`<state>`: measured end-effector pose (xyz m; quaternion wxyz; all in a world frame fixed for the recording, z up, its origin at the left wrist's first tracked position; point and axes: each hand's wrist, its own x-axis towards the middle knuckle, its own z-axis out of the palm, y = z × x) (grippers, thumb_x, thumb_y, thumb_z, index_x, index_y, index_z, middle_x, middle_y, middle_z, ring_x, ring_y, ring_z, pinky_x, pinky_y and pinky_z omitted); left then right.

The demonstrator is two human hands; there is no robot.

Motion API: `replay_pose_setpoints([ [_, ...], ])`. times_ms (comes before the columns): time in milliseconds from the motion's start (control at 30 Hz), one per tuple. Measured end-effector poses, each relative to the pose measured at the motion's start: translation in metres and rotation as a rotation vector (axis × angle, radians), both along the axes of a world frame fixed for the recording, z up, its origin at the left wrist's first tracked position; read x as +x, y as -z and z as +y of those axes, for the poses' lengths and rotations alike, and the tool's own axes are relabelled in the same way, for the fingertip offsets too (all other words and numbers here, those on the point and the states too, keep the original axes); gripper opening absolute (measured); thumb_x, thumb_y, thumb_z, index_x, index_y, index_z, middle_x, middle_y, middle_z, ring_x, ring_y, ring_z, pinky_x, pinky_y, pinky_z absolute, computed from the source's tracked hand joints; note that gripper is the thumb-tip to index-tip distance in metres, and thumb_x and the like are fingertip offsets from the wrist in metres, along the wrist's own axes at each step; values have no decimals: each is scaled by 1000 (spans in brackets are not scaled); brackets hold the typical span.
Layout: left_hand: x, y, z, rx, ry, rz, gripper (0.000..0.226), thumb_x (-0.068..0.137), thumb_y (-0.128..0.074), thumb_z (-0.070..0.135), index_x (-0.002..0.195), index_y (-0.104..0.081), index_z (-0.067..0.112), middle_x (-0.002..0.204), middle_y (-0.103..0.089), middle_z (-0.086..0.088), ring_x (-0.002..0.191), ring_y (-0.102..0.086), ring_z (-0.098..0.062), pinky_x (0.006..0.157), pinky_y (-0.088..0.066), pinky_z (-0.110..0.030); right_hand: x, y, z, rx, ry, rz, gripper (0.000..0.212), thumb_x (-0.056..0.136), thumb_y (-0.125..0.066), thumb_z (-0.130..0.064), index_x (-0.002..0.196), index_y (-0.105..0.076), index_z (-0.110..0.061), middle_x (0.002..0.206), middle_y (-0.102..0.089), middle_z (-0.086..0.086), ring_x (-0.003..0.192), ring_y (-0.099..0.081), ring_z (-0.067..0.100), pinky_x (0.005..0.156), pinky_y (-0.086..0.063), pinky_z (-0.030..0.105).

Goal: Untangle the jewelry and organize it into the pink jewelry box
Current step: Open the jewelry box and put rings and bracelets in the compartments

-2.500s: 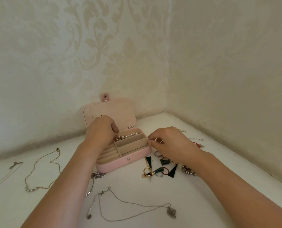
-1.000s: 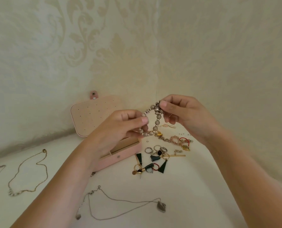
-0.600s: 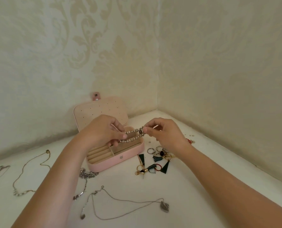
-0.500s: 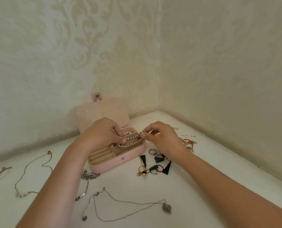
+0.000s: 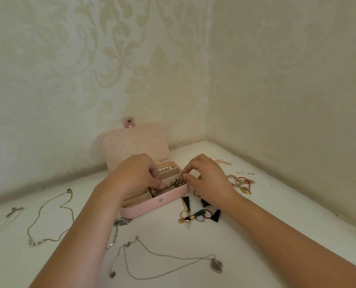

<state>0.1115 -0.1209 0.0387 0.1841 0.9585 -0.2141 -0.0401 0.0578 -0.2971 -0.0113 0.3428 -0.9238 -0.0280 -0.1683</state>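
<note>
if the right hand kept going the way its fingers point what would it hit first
Likely the beaded bracelet in the front compartment of the pink jewelry box; the right hand seems to pinch its end. Past that, the left hand.

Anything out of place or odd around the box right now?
Nothing damaged. A silver chain lies bunched against the front-left corner of the pink jewelry box, possibly under it; the earrings right of it sit tangled. The left hand and right hand pinch the beaded bracelet inside.

We have lowered the beaded bracelet (image 5: 176,182) from mid-air into the 6 o'clock compartment of the pink jewelry box (image 5: 150,207); our right hand (image 5: 206,179) seemingly pinches its 3 o'clock end.
</note>
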Motion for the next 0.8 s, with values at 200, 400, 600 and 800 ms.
replay_pose_setpoints([
  [200, 2, 2, -2, -11, 36, -41, 12, 74, -77, 19, 85, -75, 24, 74, -62, 15, 84, -62, -10, 80, -49, -26, 2, 2, -2, -42, -15, 9, 14, 93, -54, -25, 98, -66, -21, 112, -50, -6, 85, -48, 10, 79, -39, 23],
  [400, 2, 9, -8, 59, 54, -57, 17, 73, -76, 15, 86, -72, 24, 87, -71, 4, 86, -65, -14, 78, -50, -28, 1, 3, 0, -134, -54, -69, 18, 92, -56, -28, 103, -70, -22, 112, -54, -7, 104, -44, 8, 88, -36, 21],
  [600, 1, 7, -8, 50, 60, -45, 15, 72, -76, 13, 83, -70, 22, 81, -67, 6, 82, -64, -13, 72, -48, -24, -3, -1, 1, -348, -217, -103, 27, 95, -49, -34, 102, -73, -23, 97, -64, -3, 99, -45, 13, 87, -39, 28],
  [800, -3, 5, -9, 63, 88, -80, 18, 67, -71, 9, 69, -68, 26, 67, -63, 13, 69, -62, -10, 60, -45, -19, 0, -2, -2, -442, -207, -97, 36, 96, -47, -35, 86, -72, -12, 81, -66, 0, 89, -51, 19, 80, -42, 34],
])
